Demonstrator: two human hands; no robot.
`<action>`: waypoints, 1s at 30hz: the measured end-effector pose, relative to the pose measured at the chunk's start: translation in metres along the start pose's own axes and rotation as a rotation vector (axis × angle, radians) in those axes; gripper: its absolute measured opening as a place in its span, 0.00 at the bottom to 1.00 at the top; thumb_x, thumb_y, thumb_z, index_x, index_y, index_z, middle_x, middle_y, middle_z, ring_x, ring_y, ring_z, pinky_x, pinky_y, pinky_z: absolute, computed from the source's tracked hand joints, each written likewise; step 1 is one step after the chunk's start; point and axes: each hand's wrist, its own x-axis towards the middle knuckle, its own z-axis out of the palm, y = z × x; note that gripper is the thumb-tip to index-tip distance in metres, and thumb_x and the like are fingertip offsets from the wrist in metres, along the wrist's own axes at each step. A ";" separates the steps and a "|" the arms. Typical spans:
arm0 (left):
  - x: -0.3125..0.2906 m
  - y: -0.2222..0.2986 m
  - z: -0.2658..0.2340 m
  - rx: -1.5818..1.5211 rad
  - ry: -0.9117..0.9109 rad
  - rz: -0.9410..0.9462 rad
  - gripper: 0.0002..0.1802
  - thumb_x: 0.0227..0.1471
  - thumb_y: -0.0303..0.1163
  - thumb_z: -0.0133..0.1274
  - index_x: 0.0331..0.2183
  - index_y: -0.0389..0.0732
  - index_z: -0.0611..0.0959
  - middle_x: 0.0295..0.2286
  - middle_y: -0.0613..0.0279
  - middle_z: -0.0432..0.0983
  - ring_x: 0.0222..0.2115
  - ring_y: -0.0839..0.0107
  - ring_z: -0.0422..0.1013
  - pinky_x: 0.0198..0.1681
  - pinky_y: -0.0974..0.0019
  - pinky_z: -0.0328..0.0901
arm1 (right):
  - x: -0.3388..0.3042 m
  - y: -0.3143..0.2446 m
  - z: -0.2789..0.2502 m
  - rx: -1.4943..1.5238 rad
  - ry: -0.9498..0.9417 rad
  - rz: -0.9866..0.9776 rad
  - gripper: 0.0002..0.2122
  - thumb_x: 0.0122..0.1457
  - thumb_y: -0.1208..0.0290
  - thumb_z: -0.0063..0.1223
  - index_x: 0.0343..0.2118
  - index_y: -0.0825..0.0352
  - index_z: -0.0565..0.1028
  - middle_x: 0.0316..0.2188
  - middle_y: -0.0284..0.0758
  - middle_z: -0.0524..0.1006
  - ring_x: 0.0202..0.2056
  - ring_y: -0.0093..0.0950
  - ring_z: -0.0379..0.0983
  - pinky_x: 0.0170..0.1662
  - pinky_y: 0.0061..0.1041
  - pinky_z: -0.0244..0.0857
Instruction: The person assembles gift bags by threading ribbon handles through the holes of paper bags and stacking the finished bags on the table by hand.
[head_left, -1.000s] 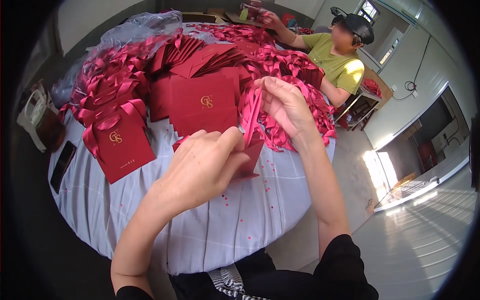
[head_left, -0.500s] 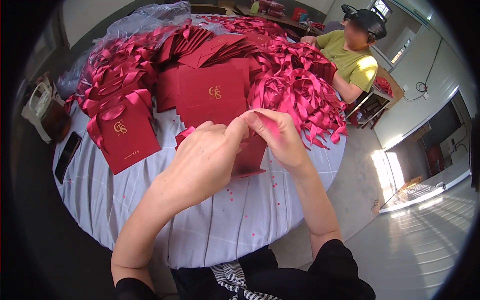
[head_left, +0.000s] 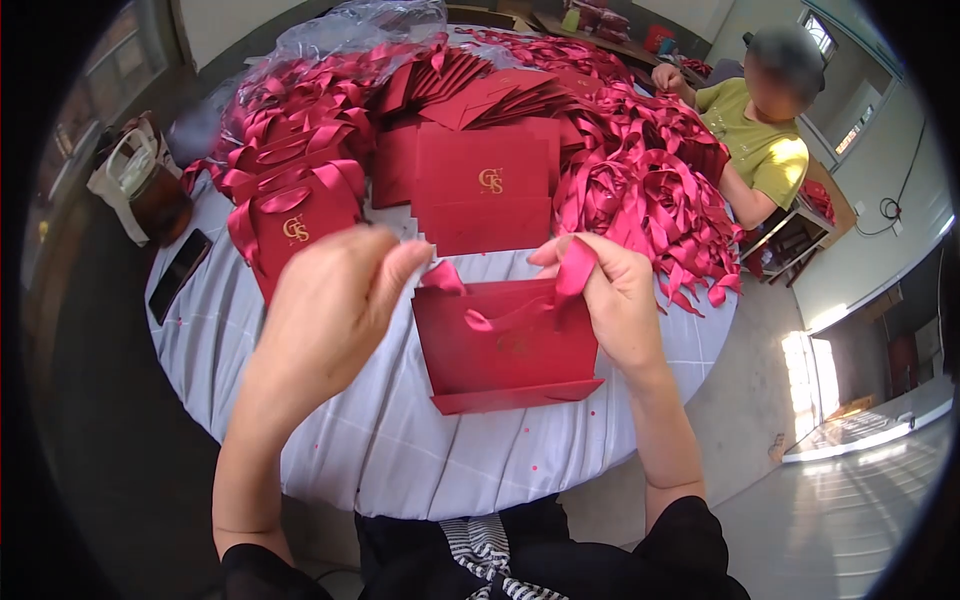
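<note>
A dark red paper gift bag (head_left: 490, 350) lies in front of me on the cloth, its folded bottom flap towards me. My right hand (head_left: 622, 305) is closed at its upper right corner, pinching a pink-red satin ribbon (head_left: 576, 268) that loops down over the bag's face. Another bit of ribbon sticks up at the upper left corner. My left hand (head_left: 325, 305) is raised to the left of the bag, thumb stretched towards that corner. Its other fingers are curled out of sight and blurred, so whether they hold anything does not show.
Stacked red bags (head_left: 480, 170) stand beyond. Bags with ribbon handles (head_left: 300, 215) are piled at the left, a heap of ribbons (head_left: 650, 200) at the right. A phone (head_left: 180, 275) lies at the table's left edge. A person in a green shirt (head_left: 765, 150) sits at the far right.
My hands, together over the bag before, have moved apart, the left one going left. The bag and its ribbon now show between them. The whole view has shifted slightly.
</note>
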 end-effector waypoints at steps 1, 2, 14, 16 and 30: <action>-0.004 -0.005 0.005 -0.120 -0.100 -0.061 0.25 0.60 0.44 0.43 0.24 0.32 0.79 0.19 0.43 0.69 0.23 0.43 0.67 0.27 0.52 0.61 | -0.002 0.005 0.002 0.031 -0.021 0.039 0.12 0.65 0.74 0.41 0.33 0.75 0.77 0.28 0.34 0.79 0.31 0.19 0.74 0.37 0.19 0.68; -0.007 -0.005 0.006 -0.181 -0.228 -0.198 0.28 0.61 0.47 0.41 0.26 0.32 0.81 0.18 0.42 0.69 0.21 0.46 0.67 0.27 0.54 0.61 | -0.003 0.009 0.004 0.059 -0.041 0.079 0.12 0.64 0.74 0.41 0.33 0.75 0.77 0.27 0.34 0.79 0.30 0.19 0.74 0.37 0.19 0.68; 0.000 -0.026 0.065 -0.684 -0.018 -0.276 0.09 0.54 0.27 0.56 0.26 0.34 0.74 0.22 0.66 0.75 0.25 0.82 0.69 0.30 0.75 0.65 | -0.010 0.020 0.017 -0.059 -0.062 0.076 0.10 0.61 0.80 0.41 0.35 0.75 0.77 0.27 0.34 0.79 0.31 0.18 0.73 0.37 0.19 0.67; 0.003 -0.015 0.068 -0.575 0.032 -0.251 0.09 0.53 0.26 0.56 0.26 0.34 0.72 0.20 0.65 0.74 0.23 0.81 0.66 0.28 0.74 0.63 | -0.013 0.025 0.022 -0.071 -0.036 0.028 0.09 0.60 0.82 0.42 0.35 0.75 0.77 0.27 0.35 0.79 0.31 0.19 0.74 0.37 0.19 0.67; -0.013 -0.036 0.104 -0.343 0.259 -0.173 0.06 0.52 0.21 0.53 0.31 0.32 0.71 0.21 0.45 0.72 0.20 0.54 0.71 0.24 0.61 0.64 | -0.018 0.050 0.036 -0.019 0.064 0.272 0.12 0.65 0.73 0.39 0.33 0.74 0.76 0.26 0.32 0.77 0.29 0.17 0.69 0.36 0.19 0.64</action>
